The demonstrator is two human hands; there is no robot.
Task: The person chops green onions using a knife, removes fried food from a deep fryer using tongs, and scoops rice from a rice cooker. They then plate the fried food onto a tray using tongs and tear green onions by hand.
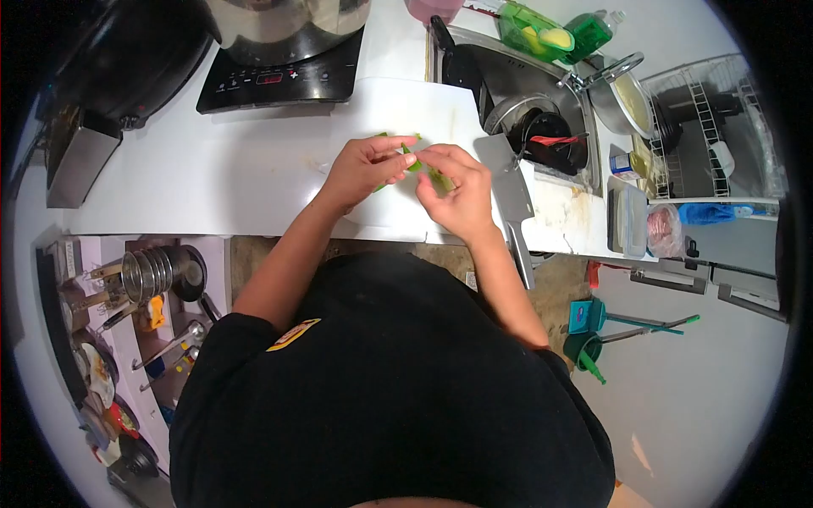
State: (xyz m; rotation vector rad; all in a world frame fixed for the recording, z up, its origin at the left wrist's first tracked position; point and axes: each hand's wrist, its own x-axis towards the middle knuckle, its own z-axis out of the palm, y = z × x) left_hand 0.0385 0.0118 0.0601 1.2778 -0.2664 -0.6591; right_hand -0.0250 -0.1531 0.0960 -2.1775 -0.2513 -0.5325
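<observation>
My left hand (366,172) pinches a small green vegetable piece (412,159) between thumb and fingers, above a white cutting board (398,95). My right hand (461,190) meets it from the other side, its fingers curled with the fingertips at the piece. What kind of vegetable it is I cannot make out. More green bits (439,179) lie on the board behind the hands, partly hidden by them. Just right of my right hand, a cleaver (508,182) rests at the board's edge, its handle reaching over the counter's front edge.
An induction cooker (279,80) bearing a large metal pot (284,34) stands at the back left. Right of the board is a sink (500,63) with pans in it, and a faucet (603,72). Below the counter at left, shelves hold strainers (152,275) and ladles.
</observation>
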